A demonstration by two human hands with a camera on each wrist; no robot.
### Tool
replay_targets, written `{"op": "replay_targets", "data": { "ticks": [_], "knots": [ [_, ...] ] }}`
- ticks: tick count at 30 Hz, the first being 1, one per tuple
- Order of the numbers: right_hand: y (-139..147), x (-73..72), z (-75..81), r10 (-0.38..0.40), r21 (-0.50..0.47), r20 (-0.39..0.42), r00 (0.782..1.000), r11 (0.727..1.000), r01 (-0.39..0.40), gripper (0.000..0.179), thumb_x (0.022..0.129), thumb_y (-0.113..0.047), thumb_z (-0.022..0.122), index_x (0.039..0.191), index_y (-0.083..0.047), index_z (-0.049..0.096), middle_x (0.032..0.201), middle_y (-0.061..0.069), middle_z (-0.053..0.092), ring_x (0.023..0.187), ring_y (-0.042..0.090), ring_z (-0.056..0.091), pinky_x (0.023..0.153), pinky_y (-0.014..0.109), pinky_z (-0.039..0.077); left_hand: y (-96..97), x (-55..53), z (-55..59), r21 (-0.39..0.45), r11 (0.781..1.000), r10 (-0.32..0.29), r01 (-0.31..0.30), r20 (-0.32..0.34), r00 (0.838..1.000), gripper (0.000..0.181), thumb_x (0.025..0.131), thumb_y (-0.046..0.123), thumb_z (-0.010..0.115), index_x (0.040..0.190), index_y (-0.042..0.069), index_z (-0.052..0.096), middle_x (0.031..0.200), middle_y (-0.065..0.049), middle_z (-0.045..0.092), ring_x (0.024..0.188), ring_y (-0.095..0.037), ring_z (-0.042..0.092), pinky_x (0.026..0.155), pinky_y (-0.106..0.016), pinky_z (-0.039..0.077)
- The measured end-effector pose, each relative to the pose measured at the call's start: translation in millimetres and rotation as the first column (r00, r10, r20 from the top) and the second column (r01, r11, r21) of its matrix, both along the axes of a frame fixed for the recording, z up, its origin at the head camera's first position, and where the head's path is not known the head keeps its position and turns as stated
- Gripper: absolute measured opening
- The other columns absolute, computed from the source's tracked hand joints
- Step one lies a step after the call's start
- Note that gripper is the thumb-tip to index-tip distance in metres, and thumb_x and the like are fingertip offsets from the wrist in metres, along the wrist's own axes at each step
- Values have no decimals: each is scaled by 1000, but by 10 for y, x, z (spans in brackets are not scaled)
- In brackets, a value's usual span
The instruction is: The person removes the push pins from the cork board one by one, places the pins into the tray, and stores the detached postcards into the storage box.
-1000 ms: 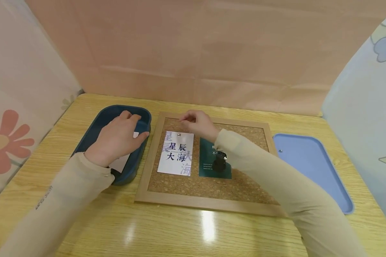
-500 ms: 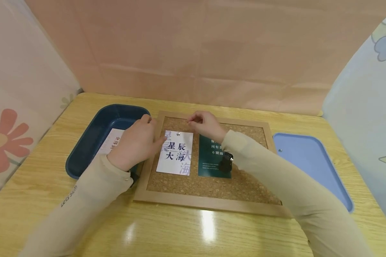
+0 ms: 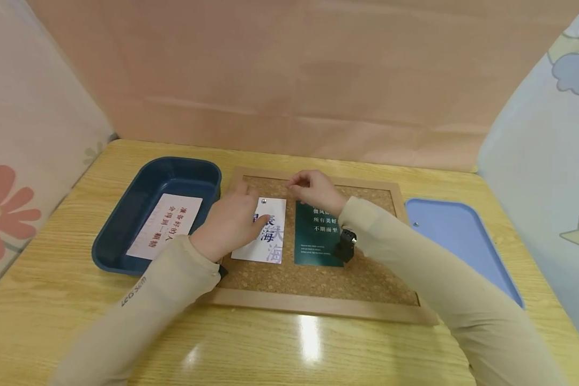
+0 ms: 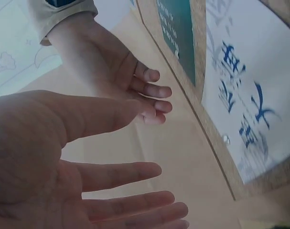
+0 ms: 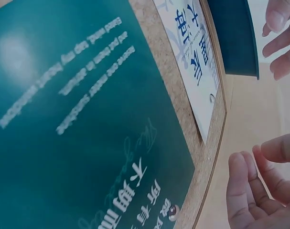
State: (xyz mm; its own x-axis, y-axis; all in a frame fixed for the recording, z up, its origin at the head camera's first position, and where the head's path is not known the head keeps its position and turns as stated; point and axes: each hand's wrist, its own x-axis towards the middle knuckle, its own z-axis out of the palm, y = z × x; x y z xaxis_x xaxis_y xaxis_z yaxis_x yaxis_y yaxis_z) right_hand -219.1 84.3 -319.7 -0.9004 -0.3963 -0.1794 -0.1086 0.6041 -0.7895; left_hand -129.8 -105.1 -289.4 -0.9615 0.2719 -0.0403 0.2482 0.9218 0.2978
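A wood-framed cork board lies on the table with two cards on it. My left hand hovers over the white card with blue characters, its fingers extended and nothing in them. A silver pushpin sits at that card's top. My right hand is over the top of the green card, fingers loosely bent, thumb near the index fingertip. Nothing shows between these fingers in the right wrist view. Another pushpin stands in the green card's top edge.
A dark blue bin stands left of the board, holding a pinkish card with red characters. On the right is a light blue tray with a small silver pin in it. A brown paper backdrop closes the rear.
My left hand has moved right, from over the bin to over the white card, uncovering the card in the bin. My right hand has shifted slightly right.
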Motion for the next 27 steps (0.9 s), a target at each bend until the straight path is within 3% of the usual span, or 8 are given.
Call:
{"op": "replay_targets", "data": {
  "ticks": [3,11,17,22,27],
  "knots": [
    [33,-17,-9,1,11,7,1000,1000,-1,30,96,-17,52,118,1,63,112,18,65,95,31,64,82,42,53,40,-16,-26,6,1000,-20,20,-2,1000,56,91,30,66,129,-8,52,130,-25,49,91,-32,63,74,-42,56],
    [106,2,24,-4,72,18,1000,997,3,30,97,-18,52,118,0,64,108,16,66,92,30,63,79,38,53,153,-42,-60,22,997,-72,72,-12,997,55,91,27,66,130,-9,51,127,-24,52,108,-34,59,91,-45,51],
    [164,7,8,-4,98,10,1000,995,3,28,96,-19,53,116,-2,65,105,16,67,89,29,63,75,36,53,211,-56,-104,6,997,-77,76,18,997,55,91,28,66,130,-7,52,129,-23,52,108,-33,60,86,-45,53],
    [207,-14,-12,3,130,10,1000,991,-4,28,96,-19,53,115,-2,66,106,15,67,85,26,63,74,35,52,260,-76,-157,4,992,-127,127,70,989,56,92,26,64,135,-6,49,136,-24,48,113,-35,59,89,-46,52],
    [242,-24,-33,3,177,9,1000,984,-5,27,97,-19,53,113,-3,66,104,16,66,78,21,60,69,32,49,330,-103,-212,-9,984,-178,180,108,978,53,93,27,62,133,-5,51,138,-25,47,110,-34,60,84,-46,53]
  ]
}}
